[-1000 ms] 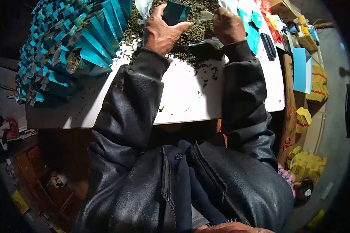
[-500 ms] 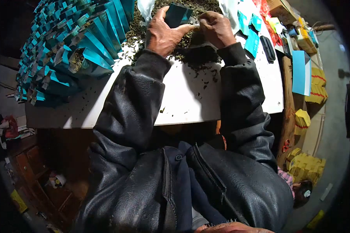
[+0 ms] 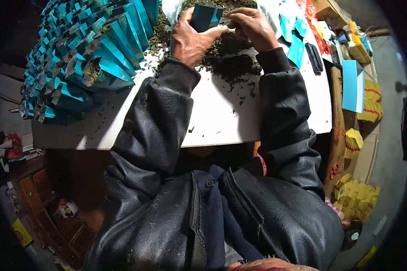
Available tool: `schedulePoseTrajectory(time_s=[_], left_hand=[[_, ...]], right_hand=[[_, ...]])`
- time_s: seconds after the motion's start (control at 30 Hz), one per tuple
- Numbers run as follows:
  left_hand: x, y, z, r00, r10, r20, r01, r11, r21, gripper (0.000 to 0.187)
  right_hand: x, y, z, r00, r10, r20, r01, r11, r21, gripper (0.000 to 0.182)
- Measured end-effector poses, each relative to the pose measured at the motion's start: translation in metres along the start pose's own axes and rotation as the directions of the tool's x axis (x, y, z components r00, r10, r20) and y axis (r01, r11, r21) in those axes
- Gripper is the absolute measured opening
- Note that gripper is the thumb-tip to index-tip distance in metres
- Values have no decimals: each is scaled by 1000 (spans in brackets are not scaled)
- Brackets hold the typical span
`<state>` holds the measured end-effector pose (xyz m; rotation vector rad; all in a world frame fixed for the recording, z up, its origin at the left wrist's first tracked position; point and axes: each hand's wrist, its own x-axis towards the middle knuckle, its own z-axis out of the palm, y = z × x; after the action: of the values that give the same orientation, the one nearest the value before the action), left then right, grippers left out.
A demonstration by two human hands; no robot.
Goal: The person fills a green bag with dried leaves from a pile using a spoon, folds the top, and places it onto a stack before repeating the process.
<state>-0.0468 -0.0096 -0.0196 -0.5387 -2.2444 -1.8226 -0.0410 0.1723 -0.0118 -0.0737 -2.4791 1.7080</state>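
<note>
Over the tea pile (image 3: 230,49), my left hand (image 3: 190,38) grips a teal pouch (image 3: 205,16) upright. My right hand (image 3: 253,25) pinches something small at its mouth; I cannot tell what. Filled pouches (image 3: 83,58) lie left on the table (image 3: 217,117).

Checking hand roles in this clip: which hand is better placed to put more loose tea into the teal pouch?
Right, probably. The right hand is at the mouth of the teal pouch, directly over the tea pile. The left hand is wrapped around the pouch, holding it.
</note>
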Motion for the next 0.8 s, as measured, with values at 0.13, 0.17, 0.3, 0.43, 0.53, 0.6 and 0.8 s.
schedulePoseTrajectory(time_s=[0.13, 0.17, 0.3, 0.43, 0.53, 0.6, 0.8], left_hand=[[0, 4, -2, 999, -7, 34, 8, 999, -50, 62], [1, 6, -4, 993, -63, 103, 73, 993, -94, 64], [3, -2, -2, 995, -19, 98, 16, 999, 37, 67], [2, -10, -1, 987, -38, 156, 25, 997, 79, 72], [2, -9, 0, 985, -51, 167, 34, 995, 98, 76], [2, -4, -1, 980, -93, 177, 78, 993, 93, 78], [2, -2, 0, 973, -110, 202, 103, 994, 43, 82]], right_hand=[[-10, -11, -17, 999, 26, 21, -30, 975, 221, 20], [-10, -10, -21, 999, 25, 21, -29, 975, 220, 20], [-10, -12, -38, 1000, -8, 27, -2, 941, 339, 21], [-19, -32, -45, 995, -70, -67, 88, 944, 317, 16], [-30, -58, -40, 985, 27, -169, 16, 968, 251, 13], [-32, -65, -35, 982, 69, -176, -20, 964, 267, 13], [-36, -69, -19, 987, -119, -109, 127, 989, 72, 12]])
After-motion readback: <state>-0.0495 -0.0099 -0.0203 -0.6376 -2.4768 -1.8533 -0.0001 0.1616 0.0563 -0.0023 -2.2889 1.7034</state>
